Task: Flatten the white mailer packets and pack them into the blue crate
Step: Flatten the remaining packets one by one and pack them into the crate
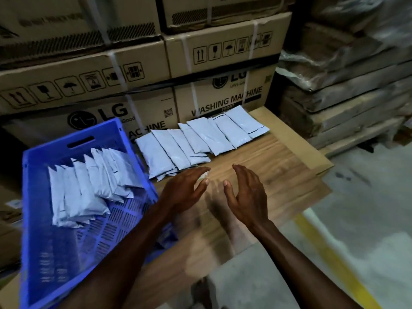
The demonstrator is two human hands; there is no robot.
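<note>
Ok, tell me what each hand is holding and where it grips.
Nothing. Left hand and right hand hover open over the board, near the packets.

This is a warehouse or storeroom. Big brown cardboard boxes (138, 70) are stacked high like a wall, tied with white straps, with "LG" and "WASHING MACHINE" printed on them. On the right sits a pile of flat brown packs wrapped in clear plastic (347, 70). The grey concrete floor (367, 197) has a yellow painted line (334, 259) across it. A blue plastic crate with slotted sides (33, 219) rests on a low wood-look bench (267, 166), next to a row of white mailer packets (200, 139).
</note>
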